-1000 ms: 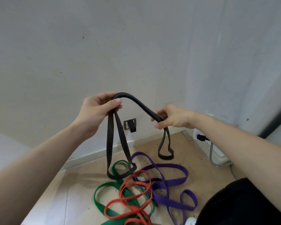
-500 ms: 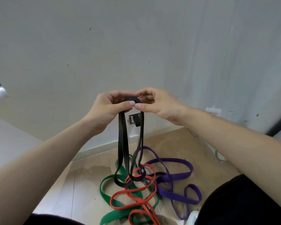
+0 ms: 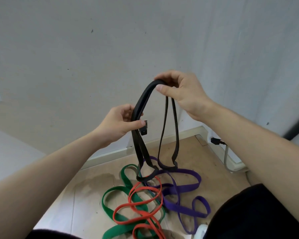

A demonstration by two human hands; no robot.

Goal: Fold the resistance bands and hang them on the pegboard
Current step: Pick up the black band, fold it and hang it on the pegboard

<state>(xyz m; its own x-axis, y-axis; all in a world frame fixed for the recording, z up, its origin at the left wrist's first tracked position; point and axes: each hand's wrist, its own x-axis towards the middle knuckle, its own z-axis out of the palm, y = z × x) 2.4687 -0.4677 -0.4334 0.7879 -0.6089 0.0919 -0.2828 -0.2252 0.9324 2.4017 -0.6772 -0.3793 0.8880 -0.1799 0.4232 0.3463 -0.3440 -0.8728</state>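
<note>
I hold the black band (image 3: 141,100) up in front of the wall (image 3: 93,57), clear of the floor (image 3: 214,166), so its strands hang straight while I double it. My right grip (image 3: 183,97) pinches the top of the arch between thumb and fingertips. My left grip (image 3: 116,125), lower down, is curled round two strands laid together, keeping them paired, I judge, for the next fold. The band is flat, matte and floppy. Two loops dangle from it, one under each grip, low over the pile. The green (image 3: 123,176), red (image 3: 160,188) and purple (image 3: 186,187) bands lie tangled on the floor, not yet folded. No pegboard is in view.
</note>
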